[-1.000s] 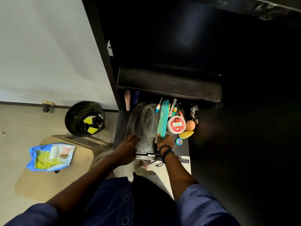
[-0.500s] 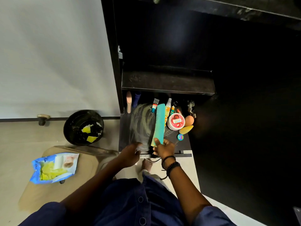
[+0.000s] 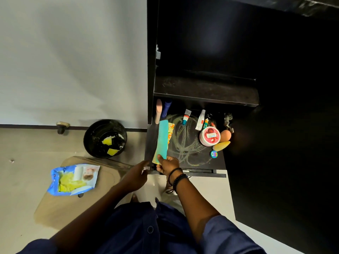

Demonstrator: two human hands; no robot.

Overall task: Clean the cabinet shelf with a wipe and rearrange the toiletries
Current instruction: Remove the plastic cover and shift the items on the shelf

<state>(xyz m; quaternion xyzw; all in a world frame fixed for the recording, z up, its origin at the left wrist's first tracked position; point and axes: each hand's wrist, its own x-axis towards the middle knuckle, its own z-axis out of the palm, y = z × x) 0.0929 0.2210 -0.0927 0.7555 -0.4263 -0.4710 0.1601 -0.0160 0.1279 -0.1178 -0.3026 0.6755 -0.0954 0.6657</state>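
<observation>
At the frame's centre, her right hand [image 3: 167,165] pinches the near end of a teal comb [image 3: 162,139] lying along the shelf's [image 3: 190,153] left side, while the left hand [image 3: 136,176] hovers loosely open, empty, beside it.

Right hand [image 3: 167,165] pinches the near end of a teal comb [image 3: 162,140] lying lengthwise along the left side of the lower cabinet shelf [image 3: 189,149]. Left hand [image 3: 136,176] hovers at the shelf's front edge. A red-lidded jar [image 3: 209,136], tubes and small items cluster at right. Wipes packet [image 3: 73,179] and black bin [image 3: 105,138] sit on the floor.
</observation>
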